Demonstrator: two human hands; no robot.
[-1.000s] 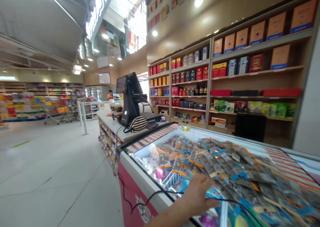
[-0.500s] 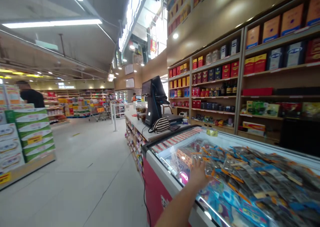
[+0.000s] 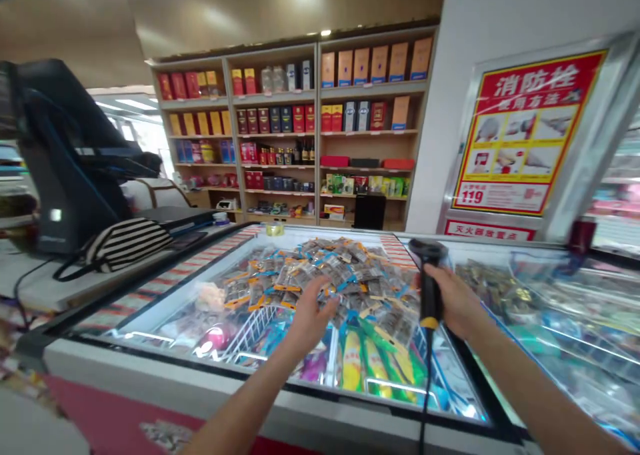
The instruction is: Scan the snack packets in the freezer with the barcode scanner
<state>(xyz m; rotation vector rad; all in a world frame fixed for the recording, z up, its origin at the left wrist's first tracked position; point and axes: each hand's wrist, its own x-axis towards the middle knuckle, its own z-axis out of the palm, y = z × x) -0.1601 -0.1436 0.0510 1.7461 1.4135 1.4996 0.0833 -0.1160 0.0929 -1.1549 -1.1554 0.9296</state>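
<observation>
My right hand [image 3: 456, 300] is wrapped round the handle of a black barcode scanner [image 3: 430, 291], which it holds upright over the chest freezer. The scanner's cord [image 3: 427, 388] hangs down past the freezer's front edge. My left hand [image 3: 314, 313] is reaching out with thumb and fingers apart, holding nothing that I can see. Beyond and around it lies a heap of small clear packets [image 3: 357, 261] with orange and blue edges; whether the fingertips touch them, I cannot tell. Below, inside the freezer, yellow-and-green packages [image 3: 373, 358] sit by a white wire divider [image 3: 250, 335].
On the left, a counter bears a point-of-sale terminal [image 3: 65, 175] and a striped pouch [image 3: 127, 245]. A roll of tape [image 3: 275, 229] is at the freezer's far edge. Behind stand shelves [image 3: 320, 135] of boxes and bottles. More freezer goods [image 3: 560, 328] lie right.
My view has swung right, from the shop aisle to the freezer and shelves. My right hand and the barcode scanner have come into view. My left hand stays over the packets, fingers apart.
</observation>
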